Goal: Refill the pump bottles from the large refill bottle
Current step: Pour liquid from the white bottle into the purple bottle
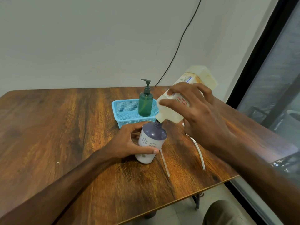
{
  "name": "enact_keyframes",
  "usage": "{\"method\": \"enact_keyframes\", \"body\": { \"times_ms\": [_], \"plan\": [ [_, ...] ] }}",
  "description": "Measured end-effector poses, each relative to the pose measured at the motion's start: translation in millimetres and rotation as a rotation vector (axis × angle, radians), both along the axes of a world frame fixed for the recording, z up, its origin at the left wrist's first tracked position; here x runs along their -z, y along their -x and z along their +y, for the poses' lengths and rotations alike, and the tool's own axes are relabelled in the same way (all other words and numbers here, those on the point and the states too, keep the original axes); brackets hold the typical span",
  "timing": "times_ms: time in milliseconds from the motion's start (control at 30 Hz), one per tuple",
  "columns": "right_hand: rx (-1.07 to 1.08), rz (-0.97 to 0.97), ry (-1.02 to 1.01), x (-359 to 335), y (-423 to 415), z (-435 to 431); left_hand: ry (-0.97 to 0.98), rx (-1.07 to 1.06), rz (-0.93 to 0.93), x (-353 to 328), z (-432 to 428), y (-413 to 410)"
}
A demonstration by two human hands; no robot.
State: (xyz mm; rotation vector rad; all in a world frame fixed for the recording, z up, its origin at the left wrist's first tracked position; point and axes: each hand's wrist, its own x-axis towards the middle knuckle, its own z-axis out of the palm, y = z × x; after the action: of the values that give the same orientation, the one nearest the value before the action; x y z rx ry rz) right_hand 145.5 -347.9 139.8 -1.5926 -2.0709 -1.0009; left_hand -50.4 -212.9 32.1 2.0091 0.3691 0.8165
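Pouring looks under way, mid-task by my read. Your right hand point(199, 114) is clamped round the large refill bottle point(168, 111), fingers across its label. Your left hand point(129, 143) wraps the purple pump bottle point(152, 140) at its white lower body and steadies it on the table point(65, 127).

- Purple bottle: pump off, neck open, refill mouth set right at it. No stream is visible and the fill level is hidden.
- Two white pump tubes point(165, 164) lie on the table at 4 o'clock from it, so recapping remains.
- Green pump bottle point(145, 103): at 12 o'clock, standing in the blue basket point(125, 111), pump on. Whether it needs filling, you cannot tell.
- Refill bottle axis: steeply tipped, base high toward 1 o'clock, mouth down toward 7 o'clock.
- Purple bottle axis: near upright, neck up.
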Motion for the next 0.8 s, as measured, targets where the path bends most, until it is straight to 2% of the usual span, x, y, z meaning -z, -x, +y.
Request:
{"method": "enact_keyframes", "body": {
  "times_ms": [800],
  "plan": [
    [-0.012,-0.136,0.051,-17.9,12.8,3.2,0.018,-0.011,-0.014,1.8,1.2,-1.1]
  ]
}}
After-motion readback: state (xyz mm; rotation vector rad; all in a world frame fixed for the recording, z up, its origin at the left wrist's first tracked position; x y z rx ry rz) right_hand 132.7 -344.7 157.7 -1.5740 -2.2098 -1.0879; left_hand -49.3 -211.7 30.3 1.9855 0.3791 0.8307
